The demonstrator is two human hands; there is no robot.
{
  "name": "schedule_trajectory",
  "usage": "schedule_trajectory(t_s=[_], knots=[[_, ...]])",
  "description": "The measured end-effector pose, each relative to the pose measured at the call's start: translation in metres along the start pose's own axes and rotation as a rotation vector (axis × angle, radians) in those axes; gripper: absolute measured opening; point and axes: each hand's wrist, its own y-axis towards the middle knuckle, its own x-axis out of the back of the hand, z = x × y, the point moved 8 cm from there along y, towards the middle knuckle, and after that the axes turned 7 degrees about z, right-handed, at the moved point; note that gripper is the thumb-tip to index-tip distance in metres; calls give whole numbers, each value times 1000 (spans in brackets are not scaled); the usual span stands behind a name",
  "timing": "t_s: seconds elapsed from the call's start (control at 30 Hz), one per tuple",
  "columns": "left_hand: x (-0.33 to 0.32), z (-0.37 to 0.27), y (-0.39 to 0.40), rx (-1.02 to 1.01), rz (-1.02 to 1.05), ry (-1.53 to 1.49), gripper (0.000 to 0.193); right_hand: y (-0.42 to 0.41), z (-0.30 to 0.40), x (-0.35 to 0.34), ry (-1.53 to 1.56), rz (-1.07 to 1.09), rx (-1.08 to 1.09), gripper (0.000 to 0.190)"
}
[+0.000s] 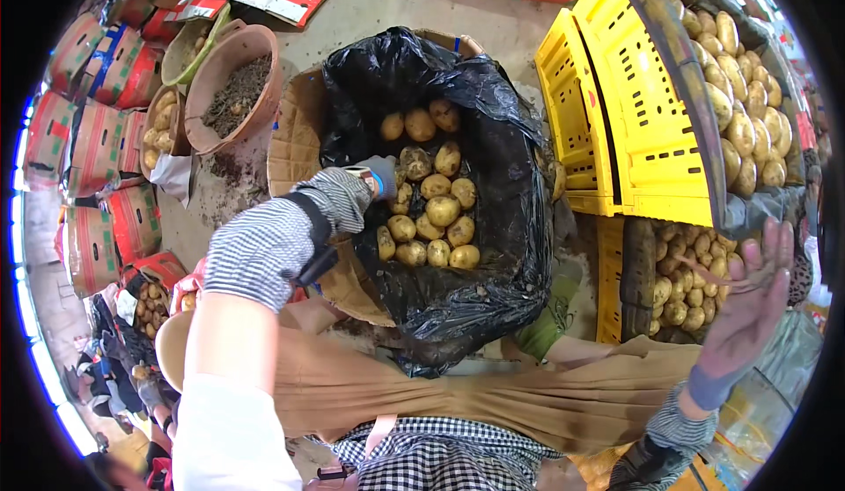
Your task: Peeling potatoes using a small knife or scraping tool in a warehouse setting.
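Observation:
Potatoes [442, 210] lie in a cardboard box [297, 134] lined with a black plastic bag [508, 134]. My left hand [383, 177], in a grey glove and checked sleeve, reaches over the box's left side and touches potatoes at the left of the pile; its fingers are partly hidden, so its hold cannot be told. My right hand [756, 293], gloved, is raised at the far right with the fingers apart and holds nothing. It is beside a container of smaller potatoes [693, 286], below a yellow plastic crate [653, 95] whose top is heaped with potatoes [746, 114].
At the upper left stand a pinkish tub [231, 88] with soil, a green basin [191, 48] and a small container of potatoes [162, 128]. Stacked cartons [99, 141] line the far left. Another person's hand [148, 388] shows at the lower left.

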Motion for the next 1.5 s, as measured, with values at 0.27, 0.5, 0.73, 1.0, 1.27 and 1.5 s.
schedule_trajectory(t_s=[0.27,0.5,0.73,1.0,1.27,1.5], knots=[[-7,28,12,-112,176,-1034,62,-38,-40,-104,-201,401,-175,45],[49,-39,-127,-686,399,-1524,73,-67,-73,-128,40,492,-411,37],[60,-103,-240,-897,405,-1746,67,-94,-80,-156,226,553,-385,52],[25,-124,-262,-953,95,-1929,70,-104,-85,-167,275,543,-411,41],[14,-136,-261,-1010,562,-2180,57,-82,-76,-154,418,411,-378,46],[32,-139,-270,-1018,448,-2108,54,-80,-90,-153,256,431,-485,48]])
